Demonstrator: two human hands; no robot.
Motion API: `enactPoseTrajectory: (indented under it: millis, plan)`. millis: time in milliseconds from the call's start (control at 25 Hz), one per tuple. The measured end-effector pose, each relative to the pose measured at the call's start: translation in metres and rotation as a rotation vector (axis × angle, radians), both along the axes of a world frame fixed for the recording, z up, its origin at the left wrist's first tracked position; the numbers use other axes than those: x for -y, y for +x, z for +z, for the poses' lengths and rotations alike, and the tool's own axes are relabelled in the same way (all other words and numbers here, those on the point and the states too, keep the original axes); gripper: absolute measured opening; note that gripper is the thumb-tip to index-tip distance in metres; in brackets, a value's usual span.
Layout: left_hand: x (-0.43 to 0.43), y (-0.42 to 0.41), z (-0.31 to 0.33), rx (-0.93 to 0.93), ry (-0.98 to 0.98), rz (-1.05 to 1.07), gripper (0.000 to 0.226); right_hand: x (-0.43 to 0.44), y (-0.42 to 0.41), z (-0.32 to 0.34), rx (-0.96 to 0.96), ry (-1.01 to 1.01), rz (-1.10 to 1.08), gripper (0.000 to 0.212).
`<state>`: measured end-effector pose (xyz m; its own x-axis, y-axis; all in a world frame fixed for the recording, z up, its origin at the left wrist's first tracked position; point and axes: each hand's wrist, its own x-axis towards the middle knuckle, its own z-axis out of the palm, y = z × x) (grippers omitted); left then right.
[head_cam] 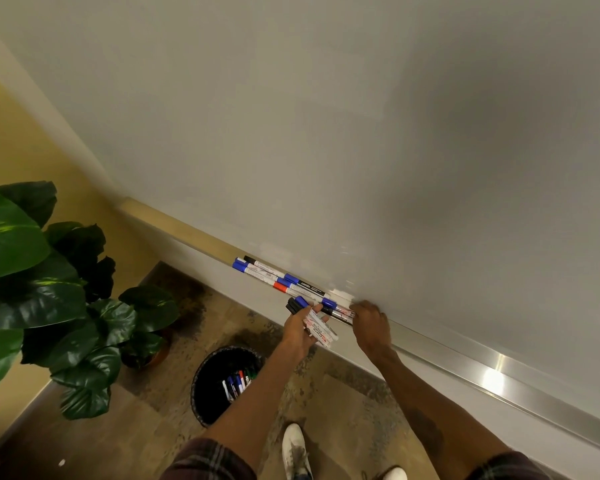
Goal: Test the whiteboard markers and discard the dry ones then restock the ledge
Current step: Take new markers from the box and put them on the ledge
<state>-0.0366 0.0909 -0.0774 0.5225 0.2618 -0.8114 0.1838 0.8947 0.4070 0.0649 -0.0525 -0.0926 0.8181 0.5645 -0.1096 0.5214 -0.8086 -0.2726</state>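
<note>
**On the whiteboard ledge (492, 377)**

Against the ledge, my right grip (371, 323) curls onto the ends of two markers (336, 309) lying there. Just left of it, my left grip (299, 330) clamps a marker bundle (318, 329). Further left a marker row (274, 277) lies on the ledge; below both grips, a bin (201, 386) holds loose markers (238, 381).

Bin markers (237, 382): labels illegibly small.

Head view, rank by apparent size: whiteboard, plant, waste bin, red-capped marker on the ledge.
1. whiteboard, fills most of the frame
2. plant, cut off at the left edge
3. waste bin
4. red-capped marker

No near ties. This is apparent size only, since the bin sits lower on the floor.
</note>
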Motion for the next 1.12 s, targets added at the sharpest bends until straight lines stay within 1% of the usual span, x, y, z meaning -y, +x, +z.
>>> enactPoseTrajectory:
  millis: [80, 120, 200, 320, 440, 520, 600, 760, 840, 920, 1120]
  plan:
    - [0.006, 0.003, 0.007, 0.013, -0.014, 0.021, 0.023, 0.002, -0.002, 0.007, 0.005, 0.114, 0.053, 0.022]
    - [0.010, 0.005, 0.011, 0.023, -0.016, 0.027, 0.021, 0.001, -0.003, 0.011, -0.023, 0.180, 0.077, 0.020]
    - [0.017, 0.007, 0.017, 0.047, -0.023, 0.026, 0.017, -0.002, -0.005, 0.019, -0.136, 0.255, 0.107, 0.023]
    - [0.026, 0.010, 0.023, 0.106, 0.005, 0.010, 0.019, -0.005, -0.004, 0.021, -0.288, 0.224, 0.161, 0.032]
    - [0.030, 0.012, 0.026, 0.134, 0.033, -0.014, 0.018, 0.001, -0.001, 0.021, -0.352, 0.263, 0.169, 0.041]
    - [0.032, 0.014, 0.026, 0.126, 0.047, -0.026, 0.019, 0.007, 0.001, 0.021, -0.396, 0.288, 0.162, 0.040]
    - [0.035, 0.016, 0.023, 0.105, 0.068, -0.041, 0.024, 0.011, 0.002, 0.024, -0.422, 0.317, 0.154, 0.033]
    - [0.036, 0.023, 0.027, 0.090, 0.053, -0.035, 0.030, 0.014, 0.005, 0.031, -0.375, 0.388, 0.025, 0.022]
    - [0.032, 0.025, 0.027, 0.077, 0.058, -0.016, 0.028, 0.017, 0.009, 0.032, -0.269, 0.303, -0.061, 0.023]
    - [0.026, 0.023, 0.021, 0.061, 0.067, 0.011, 0.031, 0.022, 0.012, 0.029, -0.177, 0.187, -0.099, 0.026]
    - [0.011, 0.019, 0.012, 0.009, 0.035, 0.016, 0.039, 0.027, 0.011, 0.017, -0.007, -0.075, -0.029, 0.036]
